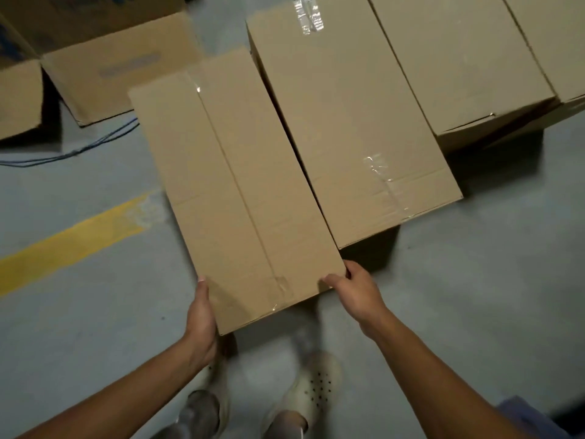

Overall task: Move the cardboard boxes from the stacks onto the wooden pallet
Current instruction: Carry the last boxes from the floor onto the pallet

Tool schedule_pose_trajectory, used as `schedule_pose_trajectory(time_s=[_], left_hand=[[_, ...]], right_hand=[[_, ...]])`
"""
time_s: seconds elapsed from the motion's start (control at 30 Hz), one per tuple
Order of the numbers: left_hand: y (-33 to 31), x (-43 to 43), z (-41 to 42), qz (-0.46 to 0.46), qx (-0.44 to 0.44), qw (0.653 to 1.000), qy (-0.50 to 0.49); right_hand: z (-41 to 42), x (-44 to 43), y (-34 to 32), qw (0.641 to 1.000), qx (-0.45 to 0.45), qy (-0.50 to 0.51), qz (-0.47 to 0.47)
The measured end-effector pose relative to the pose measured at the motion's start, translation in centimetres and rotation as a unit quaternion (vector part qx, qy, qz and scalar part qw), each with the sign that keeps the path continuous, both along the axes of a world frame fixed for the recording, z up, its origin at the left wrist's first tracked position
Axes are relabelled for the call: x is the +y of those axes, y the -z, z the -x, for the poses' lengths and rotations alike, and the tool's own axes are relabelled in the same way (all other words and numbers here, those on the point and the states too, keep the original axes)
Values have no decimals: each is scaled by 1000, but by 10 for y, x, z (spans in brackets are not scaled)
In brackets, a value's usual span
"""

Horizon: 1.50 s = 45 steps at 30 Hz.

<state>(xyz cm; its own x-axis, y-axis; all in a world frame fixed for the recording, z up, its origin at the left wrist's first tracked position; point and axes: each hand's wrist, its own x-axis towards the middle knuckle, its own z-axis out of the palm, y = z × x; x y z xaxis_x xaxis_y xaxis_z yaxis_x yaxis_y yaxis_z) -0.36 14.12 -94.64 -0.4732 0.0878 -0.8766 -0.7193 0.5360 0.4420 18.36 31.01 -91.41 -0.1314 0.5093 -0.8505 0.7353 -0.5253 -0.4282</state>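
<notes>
A person's left hand and right hand grasp the near corners of a long, tape-sealed brown cardboard box. It lies just beside a larger brown cardboard box on its right, above a grey concrete floor. Gripped only at its near end, it could tip away or slip onto the pale perforated clogs below. No wooden pallet is visible.
</notes>
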Motion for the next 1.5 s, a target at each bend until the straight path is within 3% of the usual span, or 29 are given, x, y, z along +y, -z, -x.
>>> schedule_pose_trajectory(time_s=[0.17,0.5,0.83,1.03,1.13,1.27,1.5], left_hand=[[-49,7,18,2,61,998,-3],[-289,68,94,-109,134,985,-8],[-511,59,127,-218,232,932,172],[-632,39,118,-244,242,918,197],[-683,25,113,-281,220,910,213],[-721,11,128,-336,82,914,214],[-783,7,137,-277,-4,903,328]], right_hand=[[19,0,-50,998,19,3,-55],[93,57,-260,979,172,-3,-105],[86,32,-459,959,212,36,-187],[72,-21,-562,933,204,109,-274],[65,-53,-602,912,204,156,-320],[53,-103,-639,882,218,218,-357],[47,-196,-691,830,186,304,-429]])
